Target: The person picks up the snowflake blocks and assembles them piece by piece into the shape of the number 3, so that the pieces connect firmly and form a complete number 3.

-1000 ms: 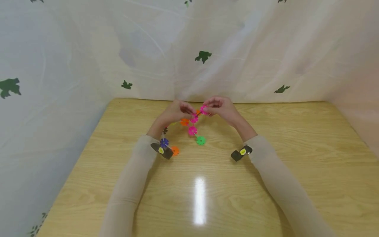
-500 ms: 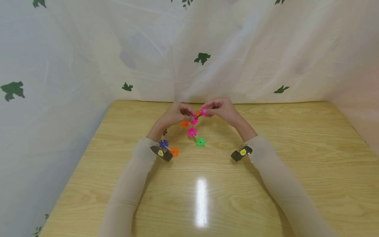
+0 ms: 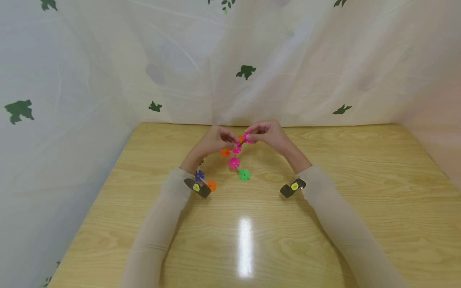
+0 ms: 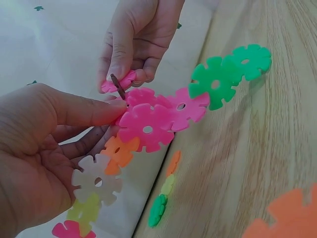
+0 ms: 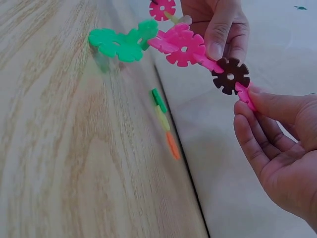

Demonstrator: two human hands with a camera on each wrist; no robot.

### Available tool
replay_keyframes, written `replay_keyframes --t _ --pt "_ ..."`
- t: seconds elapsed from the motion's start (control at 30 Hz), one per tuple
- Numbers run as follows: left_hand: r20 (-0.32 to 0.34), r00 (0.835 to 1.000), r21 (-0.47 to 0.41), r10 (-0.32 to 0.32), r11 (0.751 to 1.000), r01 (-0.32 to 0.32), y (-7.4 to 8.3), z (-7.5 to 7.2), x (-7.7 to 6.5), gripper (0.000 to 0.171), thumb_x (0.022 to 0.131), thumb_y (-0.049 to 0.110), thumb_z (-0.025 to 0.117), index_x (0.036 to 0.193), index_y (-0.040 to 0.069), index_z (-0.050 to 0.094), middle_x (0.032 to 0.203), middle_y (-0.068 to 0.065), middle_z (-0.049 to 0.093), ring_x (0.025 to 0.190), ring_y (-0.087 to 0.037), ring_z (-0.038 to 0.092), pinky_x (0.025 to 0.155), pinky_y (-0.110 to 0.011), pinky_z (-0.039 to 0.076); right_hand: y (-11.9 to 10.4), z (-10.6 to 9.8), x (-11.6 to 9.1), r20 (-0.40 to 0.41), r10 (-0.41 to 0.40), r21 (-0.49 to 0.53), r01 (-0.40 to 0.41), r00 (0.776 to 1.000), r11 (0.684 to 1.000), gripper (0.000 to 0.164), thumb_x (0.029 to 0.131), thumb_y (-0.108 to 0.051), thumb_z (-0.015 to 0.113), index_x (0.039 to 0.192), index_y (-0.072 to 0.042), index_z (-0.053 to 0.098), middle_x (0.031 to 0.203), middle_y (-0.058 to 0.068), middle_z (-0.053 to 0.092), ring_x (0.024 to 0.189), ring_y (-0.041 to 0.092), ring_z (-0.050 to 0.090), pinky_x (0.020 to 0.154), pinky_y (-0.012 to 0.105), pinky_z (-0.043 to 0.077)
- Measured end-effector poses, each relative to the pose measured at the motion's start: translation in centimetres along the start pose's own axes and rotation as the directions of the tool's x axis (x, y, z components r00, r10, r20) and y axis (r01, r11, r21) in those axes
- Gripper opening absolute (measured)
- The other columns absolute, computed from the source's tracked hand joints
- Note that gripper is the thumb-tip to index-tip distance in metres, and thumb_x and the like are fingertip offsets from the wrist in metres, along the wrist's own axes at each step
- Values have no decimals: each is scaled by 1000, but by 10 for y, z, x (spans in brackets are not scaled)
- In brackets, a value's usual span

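Observation:
Both hands hold a chain of flower-shaped, notched plastic discs above the far part of the table. My left hand (image 3: 212, 142) pinches a pink disc of the cluster between thumb and fingers. My right hand (image 3: 271, 134) pinches another pink disc (image 5: 244, 95) by its side. A dark brown disc (image 5: 239, 74) sits edge-on between the two grips, meeting pink discs at both sides. From the pink cluster (image 4: 136, 124), green discs (image 4: 204, 77) reach toward the table side. Below my left palm, orange (image 4: 114, 148), white (image 4: 84, 182) and yellow discs (image 4: 81, 210) hang in a row.
A short joined strip of green, yellow and orange pieces (image 5: 162, 119) appears near the far edge of the wooden table (image 3: 360, 200). A white curtain (image 3: 288, 80) with green bird and leaf prints stands right behind the table, and more cloth flanks both sides.
Both hands keep the same grips on the discs, close together. The head view has tilted slightly, so everything sits a little lower in it.

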State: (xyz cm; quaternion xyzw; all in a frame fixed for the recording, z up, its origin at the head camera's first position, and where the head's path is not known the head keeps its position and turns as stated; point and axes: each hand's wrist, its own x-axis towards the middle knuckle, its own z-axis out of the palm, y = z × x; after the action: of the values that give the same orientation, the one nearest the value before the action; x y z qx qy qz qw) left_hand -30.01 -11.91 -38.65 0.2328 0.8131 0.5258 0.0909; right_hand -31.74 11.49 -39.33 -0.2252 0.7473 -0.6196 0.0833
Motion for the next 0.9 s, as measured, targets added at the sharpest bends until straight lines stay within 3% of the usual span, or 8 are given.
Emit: replay_keyframes --t 0.23,0.37,0.5,0.67,0.9 --pt "-85 995 9 -60 998 61 0 1 0 13 87 -3 72 99 -6 76 94 -19 76 75 -15 68 67 -21 56 6 5 2 -75 -8 57 12 997 998 25 92 -1 72 111 15 68 79 -9 74 70 7 69 70 24 61" --pt "-114 989 8 -94 995 96 1 3 1 14 87 -1 74 100 -5 76 95 -21 75 78 -16 67 68 -21 54 10 8 2 -100 -13 110 25 995 994 25 93 0 71 111 17 66 81 -8 76 72 7 70 73 28 63" --pt "-103 985 -22 -138 990 137 2 1 1 17 87 0 75 103 -4 76 96 -18 76 81 -19 69 69 -20 53 12 7 3 -88 -5 109 15 996 994 24 94 0 70 112 15 66 85 -8 76 75 8 71 79 38 64" --pt "-74 982 -31 -172 985 170 2 -4 2 19 87 2 76 106 -2 75 94 -9 77 79 -13 67 70 -21 54 11 1 5 -35 34 70 -31 999 997 29 95 -5 70 120 9 65 90 -7 76 81 11 73 87 45 62" --pt "-36 981 -20 -189 982 189 2 -13 2 19 90 4 74 108 -2 75 96 -9 76 83 -14 68 77 -24 57 7 -12 5 12 69 14 -69 998 998 36 95 -5 70 128 8 62 96 -4 76 85 13 73 84 33 62"
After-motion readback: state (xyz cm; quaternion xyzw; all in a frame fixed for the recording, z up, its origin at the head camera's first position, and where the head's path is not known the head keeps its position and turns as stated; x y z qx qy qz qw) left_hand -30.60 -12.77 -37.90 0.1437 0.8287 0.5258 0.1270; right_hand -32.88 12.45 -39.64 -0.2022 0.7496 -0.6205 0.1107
